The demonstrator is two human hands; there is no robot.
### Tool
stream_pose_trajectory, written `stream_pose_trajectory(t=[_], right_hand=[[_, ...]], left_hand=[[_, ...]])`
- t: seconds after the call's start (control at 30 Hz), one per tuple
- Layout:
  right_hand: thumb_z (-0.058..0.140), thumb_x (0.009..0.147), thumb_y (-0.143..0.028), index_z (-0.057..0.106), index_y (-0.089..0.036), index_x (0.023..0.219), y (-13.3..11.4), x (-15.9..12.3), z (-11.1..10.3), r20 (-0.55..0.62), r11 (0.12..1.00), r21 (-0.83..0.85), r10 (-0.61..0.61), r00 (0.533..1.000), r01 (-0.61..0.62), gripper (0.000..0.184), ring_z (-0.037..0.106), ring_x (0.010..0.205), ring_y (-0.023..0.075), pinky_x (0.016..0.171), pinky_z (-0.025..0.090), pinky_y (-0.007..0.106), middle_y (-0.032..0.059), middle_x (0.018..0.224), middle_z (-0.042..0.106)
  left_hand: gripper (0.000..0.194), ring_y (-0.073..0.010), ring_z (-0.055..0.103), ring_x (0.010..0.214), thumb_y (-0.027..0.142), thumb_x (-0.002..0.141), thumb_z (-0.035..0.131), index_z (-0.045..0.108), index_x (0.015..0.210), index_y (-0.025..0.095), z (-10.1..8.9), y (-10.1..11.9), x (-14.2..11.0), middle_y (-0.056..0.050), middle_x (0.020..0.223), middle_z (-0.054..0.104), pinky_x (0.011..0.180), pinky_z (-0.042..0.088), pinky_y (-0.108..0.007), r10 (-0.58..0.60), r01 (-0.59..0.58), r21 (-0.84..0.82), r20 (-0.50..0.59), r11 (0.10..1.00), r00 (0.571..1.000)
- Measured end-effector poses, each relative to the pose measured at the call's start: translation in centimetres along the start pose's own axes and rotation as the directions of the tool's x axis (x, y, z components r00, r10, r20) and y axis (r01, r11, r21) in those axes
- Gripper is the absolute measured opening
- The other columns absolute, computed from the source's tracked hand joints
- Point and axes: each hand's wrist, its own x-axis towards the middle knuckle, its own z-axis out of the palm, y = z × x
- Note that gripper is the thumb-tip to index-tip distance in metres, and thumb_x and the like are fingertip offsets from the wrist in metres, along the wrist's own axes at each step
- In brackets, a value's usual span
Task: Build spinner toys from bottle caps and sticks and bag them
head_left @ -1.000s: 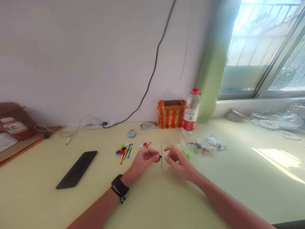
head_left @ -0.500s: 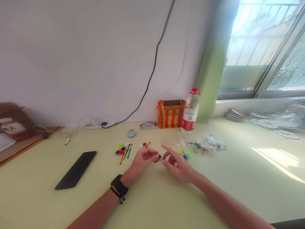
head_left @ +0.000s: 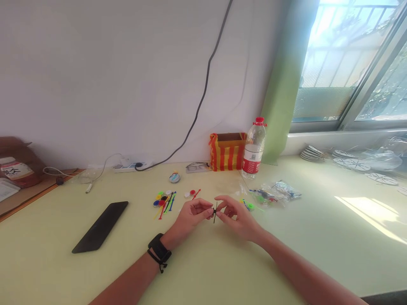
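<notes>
One table (head_left: 203,271) is running open across the near middle, its edge showing at lower right. One striped bag (head_left: 227,156) is standing beside one bottle (head_left: 255,142); print on its red-and-white label (head_left: 252,163) is too small to read. One black slab (head_left: 101,226) is lying at left. Left hand (head_left: 193,214) is pinching one black spinner (head_left: 214,211) above the table; right hand (head_left: 237,217) is poising beside it, thumb and forefinger narrowly parted, contact uncertain. Beyond, one red arrow (head_left: 196,194) and two discs (head_left: 192,192) are lying.

Table (head_left: 197,271), curtain (head_left: 281,97) and window (head_left: 337,72) show an ordinary room.
</notes>
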Motion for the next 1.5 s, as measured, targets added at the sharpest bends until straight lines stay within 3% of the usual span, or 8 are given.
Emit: stream_pose_trajectory(t=[0.23, 0.33, 0.43, 0.8, 1.0, 1.1, 1.2, 1.5], right_hand=[[0.060, 0.095, -0.042, 0.059, -0.027, 0.135, 0.05, -0.27, 0.13, -0.002, 0.999, -0.054, -0.004, 1.000, 0.004, 0.043, 0.060, 0.068, 0.0124, 0.059, 0.050, 0.026, 0.0048, 0.104, 0.070], [0.051, 0.099, -0.049, 0.071, -0.019, 0.082, -0.08, -0.21, -0.17, -0.002, 0.996, -0.083, 0.028, 1.000, -0.028, 0.040, 0.052, 0.059, 0.0115, 0.054, 0.042, 0.025, 0.0031, 0.079, 0.064], [0.039, 0.103, -0.058, 0.045, -0.019, 0.048, -0.20, 0.04, -0.55, 0.015, 0.994, -0.058, 0.097, 0.995, -0.096, 0.067, 0.039, 0.048, 0.0106, 0.050, 0.034, 0.027, -0.0014, 0.050, 0.042], [0.061, 0.096, -0.044, 0.060, -0.023, 0.112, -0.36, -0.03, -0.09, 0.060, 0.999, 0.029, 0.020, 0.998, -0.022, 0.026, 0.065, 0.077, 0.0156, 0.068, 0.052, 0.029, 0.0051, 0.097, 0.072], [0.059, 0.096, -0.047, 0.052, -0.027, 0.139, -0.24, -0.24, 0.02, 0.009, 0.999, 0.007, 0.037, 0.999, -0.038, 0.048, 0.062, 0.074, 0.0146, 0.061, 0.051, 0.027, 0.0049, 0.104, 0.068], [0.046, 0.101, -0.055, 0.069, -0.021, 0.097, -0.05, -0.23, -0.17, 0.010, 0.996, 0.016, 0.084, 0.996, -0.084, 0.041, 0.057, 0.067, 0.0138, 0.061, 0.047, 0.027, 0.0034, 0.086, 0.065], [0.032, 0.105, -0.059, 0.048, -0.019, 0.052, 0.03, -0.12, -0.41, 0.048, 0.987, 0.015, 0.159, 0.986, -0.160, 0.068, 0.046, 0.055, 0.0128, 0.059, 0.041, 0.029, 0.0004, 0.056, 0.048], [0.066, 0.093, -0.049, 0.054, -0.023, 0.096, -0.28, -0.03, -0.11, 0.031, 0.994, 0.096, 0.056, 0.998, -0.059, 0.029, 0.052, 0.066, 0.0129, 0.062, 0.046, 0.028, 0.0002, 0.084, 0.062]], left_hand=[[0.031, -0.0176, 0.067, 0.078, 0.039, 0.078, 0.086, 0.076, 0.095, 0.016, -0.04, 0.09, 0.07, -0.005, 0.082, 0.073, 0.075, 0.053, -0.031, 0.002, -0.002, 0.002, -0.028, 1.000, 1.000], [0.032, -0.0177, 0.067, 0.076, 0.040, 0.078, 0.086, 0.077, 0.094, 0.015, 0.02, 0.32, 0.03, -0.006, 0.081, 0.073, 0.074, 0.053, -0.031, -0.006, 0.006, 0.011, -0.030, 1.000, 1.000], [0.033, -0.0187, 0.067, 0.076, 0.041, 0.076, 0.087, 0.077, 0.093, 0.015, 0.03, 0.36, 0.04, -0.007, 0.081, 0.073, 0.074, 0.054, -0.032, -0.005, 0.006, 0.013, -0.030, 1.000, 1.000], [0.031, -0.0183, 0.067, 0.078, 0.039, 0.078, 0.086, 0.078, 0.095, 0.015, -0.03, 0.04, 0.04, -0.007, 0.085, 0.074, 0.075, 0.054, -0.031, 0.003, -0.003, 0.014, -0.001, 1.000, 1.000], [0.031, -0.0177, 0.067, 0.077, 0.039, 0.077, 0.087, 0.077, 0.095, 0.016, -0.08, 0.04, 0.06, -0.006, 0.083, 0.074, 0.075, 0.054, -0.031, 0.005, -0.005, 0.001, -0.045, 1.000, 0.999], [0.032, -0.0179, 0.068, 0.077, 0.039, 0.076, 0.088, 0.077, 0.094, 0.015, -0.12, 0.04, 0.11, -0.006, 0.082, 0.074, 0.075, 0.054, -0.031, -0.001, 0.001, 0.000, -0.054, 1.000, 0.999], [0.032, -0.0177, 0.069, 0.077, 0.039, 0.075, 0.089, 0.077, 0.093, 0.015, -0.15, 0.04, 0.14, -0.006, 0.083, 0.074, 0.076, 0.055, -0.031, -0.013, 0.013, 0.006, -0.056, 1.000, 0.998], [0.030, -0.0167, 0.067, 0.078, 0.036, 0.078, 0.086, 0.076, 0.096, 0.014, -0.14, -0.16, 0.02, -0.006, 0.085, 0.073, 0.076, 0.054, -0.029, -0.005, 0.006, 0.019, -0.015, 1.000, 1.000]])
